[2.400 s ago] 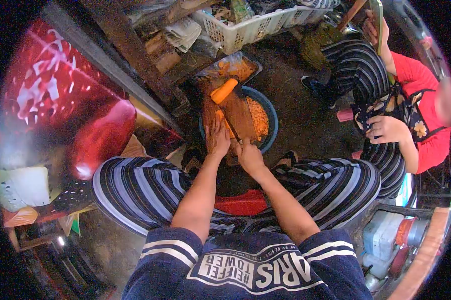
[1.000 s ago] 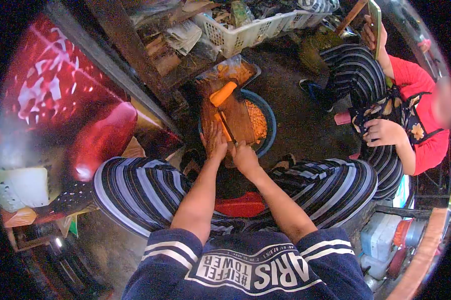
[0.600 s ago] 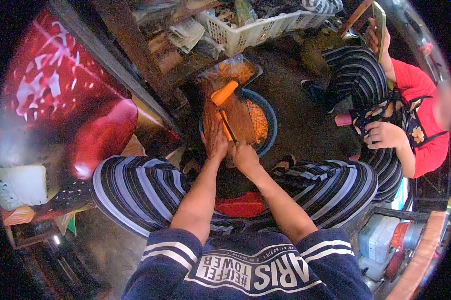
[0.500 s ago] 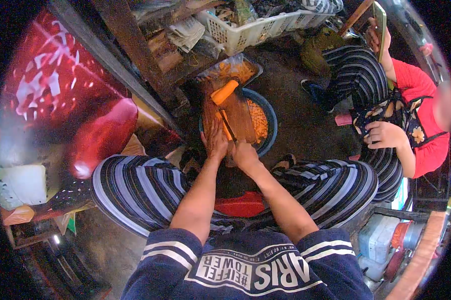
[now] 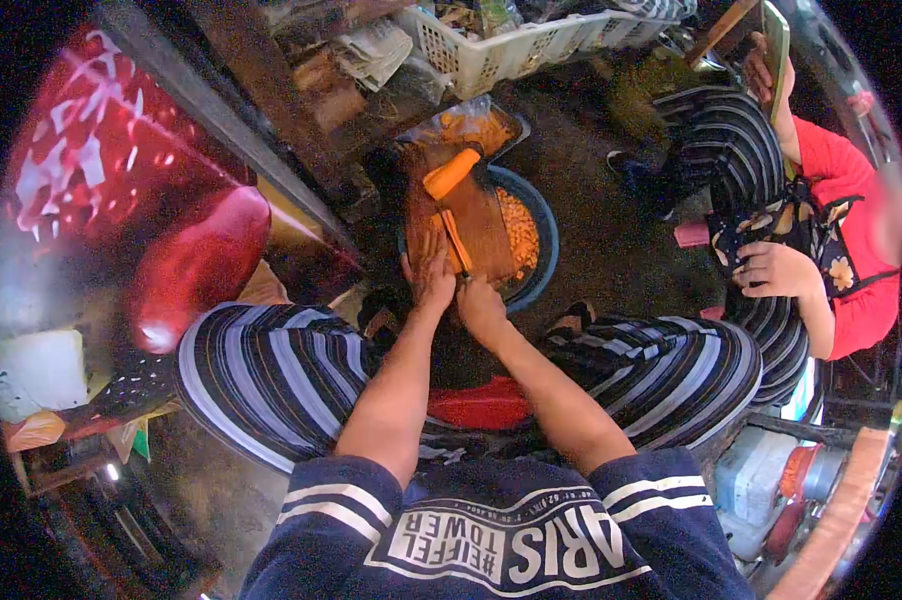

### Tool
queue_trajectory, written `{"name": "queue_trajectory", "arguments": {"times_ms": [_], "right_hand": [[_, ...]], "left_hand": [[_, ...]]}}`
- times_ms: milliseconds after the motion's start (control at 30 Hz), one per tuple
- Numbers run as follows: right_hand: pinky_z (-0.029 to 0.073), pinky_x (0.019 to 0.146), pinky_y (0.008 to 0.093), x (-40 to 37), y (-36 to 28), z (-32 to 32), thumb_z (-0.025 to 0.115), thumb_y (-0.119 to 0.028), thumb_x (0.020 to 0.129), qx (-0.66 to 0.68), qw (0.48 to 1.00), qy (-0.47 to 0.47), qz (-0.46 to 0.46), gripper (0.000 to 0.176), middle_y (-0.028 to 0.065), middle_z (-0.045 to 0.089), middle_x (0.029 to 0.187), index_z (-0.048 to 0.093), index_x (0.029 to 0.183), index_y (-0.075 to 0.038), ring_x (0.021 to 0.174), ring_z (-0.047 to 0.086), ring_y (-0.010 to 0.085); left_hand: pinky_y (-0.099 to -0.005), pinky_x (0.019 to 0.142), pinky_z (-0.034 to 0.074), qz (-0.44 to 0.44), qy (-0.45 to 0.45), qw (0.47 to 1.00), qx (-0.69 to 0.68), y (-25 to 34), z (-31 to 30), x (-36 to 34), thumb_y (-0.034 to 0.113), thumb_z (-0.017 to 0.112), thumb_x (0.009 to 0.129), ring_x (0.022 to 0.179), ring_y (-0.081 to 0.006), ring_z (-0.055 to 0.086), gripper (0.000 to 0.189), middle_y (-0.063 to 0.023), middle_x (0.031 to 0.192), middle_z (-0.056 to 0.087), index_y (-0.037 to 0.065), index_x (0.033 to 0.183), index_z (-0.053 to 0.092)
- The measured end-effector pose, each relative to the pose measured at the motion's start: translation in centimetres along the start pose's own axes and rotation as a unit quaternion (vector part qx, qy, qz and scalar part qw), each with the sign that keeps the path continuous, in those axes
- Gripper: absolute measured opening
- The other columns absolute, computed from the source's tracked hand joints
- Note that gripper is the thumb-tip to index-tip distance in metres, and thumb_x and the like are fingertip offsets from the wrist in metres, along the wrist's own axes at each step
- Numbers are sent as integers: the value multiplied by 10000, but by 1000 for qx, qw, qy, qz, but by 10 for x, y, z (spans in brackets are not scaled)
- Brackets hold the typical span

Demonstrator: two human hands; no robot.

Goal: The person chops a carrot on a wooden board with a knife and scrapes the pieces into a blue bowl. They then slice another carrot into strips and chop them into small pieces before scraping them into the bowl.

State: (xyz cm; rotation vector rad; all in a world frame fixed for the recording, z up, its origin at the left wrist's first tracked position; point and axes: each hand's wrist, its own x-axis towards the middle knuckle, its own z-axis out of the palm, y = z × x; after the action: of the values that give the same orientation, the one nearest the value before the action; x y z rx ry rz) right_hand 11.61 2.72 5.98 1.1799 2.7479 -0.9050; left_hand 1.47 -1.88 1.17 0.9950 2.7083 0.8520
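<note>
Two orange strips [image 5: 460, 246] seem parted lengthwise mid-frame, the left hand [image 5: 433, 278] pressing flat-fingered. The right hand [image 5: 482, 306] clenches a knife [image 5: 465, 277].

A thin knife [image 5: 456, 240] lies lengthwise along a long orange carrot piece [image 5: 462, 259] on a brown wooden cutting board [image 5: 485, 232]. Beyond them rests a thick carrot chunk [image 5: 452, 174], tilted across the board. Diced carrot [image 5: 522, 235] lies loose beside it.

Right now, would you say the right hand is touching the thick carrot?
Apart: the head view shows bare board between the right hand and the thick carrot.
</note>
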Motion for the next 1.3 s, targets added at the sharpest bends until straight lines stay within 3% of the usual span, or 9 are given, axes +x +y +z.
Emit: {"name": "queue_trajectory", "arguments": {"times_ms": [133,200,400,633,933,1133,1300], "right_hand": [[494,680,487,-2,0,6,453,-245,870,-15,1000,7,10,304,282,598,766,457,941,50,752,600,430],[489,683,495,-1,-2,6,457,-257,872,21,998,11,65,303,285,598,770,450,921,42,746,597,439],[491,668,501,-9,-8,-15,473,-259,866,12,999,41,-7,323,298,590,749,468,924,59,728,595,446],[498,627,491,-12,-15,-31,481,-264,855,20,998,55,-4,350,310,579,718,483,896,83,704,593,449],[475,704,509,-15,-21,-36,472,-295,852,19,1000,15,19,398,314,581,765,474,950,90,756,584,451],[469,760,485,-11,-23,-40,459,-332,859,5,999,-28,-30,459,323,577,845,498,973,111,830,578,448],[467,789,466,-1,-22,-28,416,-359,875,8,998,-60,26,499,330,569,921,521,968,119,871,575,443]], "left_hand": [[-531,1052,38,-14,-32,999,9,3,-5,-4,161,435,844,1346,-181,159,559,-29,1454,210,154,1379,274],[-533,1051,40,-10,-27,1000,8,7,-8,-7,165,436,844,1346,-179,157,565,-28,1454,207,154,1383,266],[-541,1049,50,-22,-45,998,25,8,-15,-2,179,428,848,1349,-184,145,573,-28,1454,208,153,1390,243],[-543,1053,40,-7,-16,1000,-1,-3,-4,-2,200,400,856,1350,-194,139,549,-43,1441,240,121,1381,262],[-537,1054,33,-14,-8,999,-37,-2,-2,-3,188,386,860,1348,-202,148,530,-54,1436,250,108,1373,280],[-553,1045,25,12,4,999,-32,-8,2,-4,166,374,860,1344,-228,165,523,-101,1429,254,94,1369,283],[-558,1043,28,21,33,999,-33,-14,10,-5,154,380,853,1342,-232,171,498,-104,1425,261,86,1345,334]]}}
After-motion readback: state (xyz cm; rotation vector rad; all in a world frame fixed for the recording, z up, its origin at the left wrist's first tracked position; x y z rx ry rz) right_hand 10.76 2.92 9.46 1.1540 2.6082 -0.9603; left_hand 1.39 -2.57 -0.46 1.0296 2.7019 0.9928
